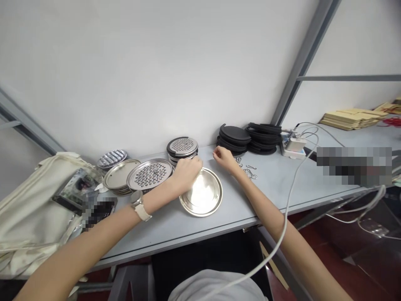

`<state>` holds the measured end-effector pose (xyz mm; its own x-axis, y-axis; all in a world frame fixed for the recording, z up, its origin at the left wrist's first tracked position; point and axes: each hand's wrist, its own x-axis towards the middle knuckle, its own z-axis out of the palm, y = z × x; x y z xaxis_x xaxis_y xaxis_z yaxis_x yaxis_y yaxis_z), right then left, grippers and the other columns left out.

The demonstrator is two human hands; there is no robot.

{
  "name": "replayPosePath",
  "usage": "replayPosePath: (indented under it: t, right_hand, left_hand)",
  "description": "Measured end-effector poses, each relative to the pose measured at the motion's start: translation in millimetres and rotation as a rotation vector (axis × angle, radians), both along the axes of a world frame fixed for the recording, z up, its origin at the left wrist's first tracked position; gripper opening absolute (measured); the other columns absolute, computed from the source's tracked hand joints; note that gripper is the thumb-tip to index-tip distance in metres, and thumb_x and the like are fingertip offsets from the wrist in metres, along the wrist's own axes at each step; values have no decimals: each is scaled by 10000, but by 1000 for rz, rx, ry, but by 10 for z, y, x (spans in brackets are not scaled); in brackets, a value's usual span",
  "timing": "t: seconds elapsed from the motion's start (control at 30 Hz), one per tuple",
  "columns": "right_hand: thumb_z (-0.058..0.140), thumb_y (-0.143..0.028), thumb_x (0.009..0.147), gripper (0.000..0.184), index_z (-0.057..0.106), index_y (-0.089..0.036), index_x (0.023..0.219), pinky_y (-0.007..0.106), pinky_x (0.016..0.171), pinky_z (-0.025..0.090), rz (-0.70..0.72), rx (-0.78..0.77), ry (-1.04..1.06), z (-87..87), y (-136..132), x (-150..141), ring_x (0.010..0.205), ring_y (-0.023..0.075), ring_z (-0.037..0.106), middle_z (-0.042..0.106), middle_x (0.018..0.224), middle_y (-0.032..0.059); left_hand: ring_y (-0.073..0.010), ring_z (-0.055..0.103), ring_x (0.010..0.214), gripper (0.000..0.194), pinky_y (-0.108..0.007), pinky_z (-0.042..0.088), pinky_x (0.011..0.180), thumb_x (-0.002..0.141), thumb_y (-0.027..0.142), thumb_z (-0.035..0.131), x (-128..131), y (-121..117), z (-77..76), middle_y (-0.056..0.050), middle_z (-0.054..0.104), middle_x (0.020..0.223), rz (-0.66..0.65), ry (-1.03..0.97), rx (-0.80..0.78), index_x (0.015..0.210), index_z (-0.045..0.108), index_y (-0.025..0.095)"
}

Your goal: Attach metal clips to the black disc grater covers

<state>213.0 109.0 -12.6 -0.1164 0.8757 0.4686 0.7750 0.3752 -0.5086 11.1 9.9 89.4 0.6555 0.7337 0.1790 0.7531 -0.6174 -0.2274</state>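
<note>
My left hand (187, 170), with a white-strapped watch on the wrist, rests closed on the near-left rim of a shiny round steel plate (205, 194) on the grey table (275, 184). What its fingers grip is hidden. My right hand (223, 158) is curled shut in a pinch just past the plate's far edge, holding something too small to make out. Small metal clips (249, 171) lie loose right of that hand. A stack of perforated steel discs (182, 148) stands behind my left hand.
A perforated tray (150, 174) and stacked plain plates (119, 177) lie left. Black round pads (234, 138) pile up at the back beside a white power strip (294, 145). A cream bag (37, 200) fills the left end. A white cable (288, 209) crosses my right arm.
</note>
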Motion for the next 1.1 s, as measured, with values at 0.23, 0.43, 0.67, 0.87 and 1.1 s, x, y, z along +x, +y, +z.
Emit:
replayPosePath:
  t: [0.23, 0.43, 0.67, 0.87, 1.1]
  right_hand:
    - [457, -161, 814, 100, 555, -156, 795, 239, 642, 371, 46, 2, -9, -38, 11, -24, 677, 154, 522, 613, 749, 51]
    - [472, -125, 798, 84, 543, -155, 766, 234, 640, 368, 89, 0, -33, -55, 4, -54, 674, 148, 518, 609, 758, 55]
    - [479, -129, 815, 89, 562, -141, 787, 232, 631, 370, 112, -9, -54, -72, -2, -75, 660, 142, 516, 600, 751, 55]
    - [484, -134, 820, 100, 583, -133, 807, 230, 617, 355, 123, -22, -74, -100, 10, -72, 646, 134, 495, 599, 747, 51]
    - [495, -133, 825, 101, 594, -124, 815, 224, 607, 346, 119, -49, -93, -72, -21, -80, 638, 129, 492, 603, 740, 51]
  left_hand:
    - [-280, 668, 819, 169, -333, 492, 656, 779, 3, 536, 118, 51, -203, -221, 628, 1015, 88, 178, -124, 880, 660, 57]
    - [-222, 646, 758, 269, -317, 464, 645, 945, 197, 368, -247, -26, 235, -129, 600, 1006, 207, 62, 62, 978, 627, 131]
    - [-226, 567, 810, 286, -347, 433, 735, 899, 269, 422, -1439, 174, 819, -116, 623, 1052, 688, -35, 231, 1017, 658, 158]
    - [-158, 475, 721, 323, -226, 337, 665, 807, 306, 542, -2527, 526, 587, -100, 673, 966, 840, -79, 3, 1034, 695, 134]
    - [-121, 469, 652, 379, -172, 249, 596, 777, 390, 625, -2858, 660, 224, -62, 707, 921, 820, -141, -41, 1055, 690, 141]
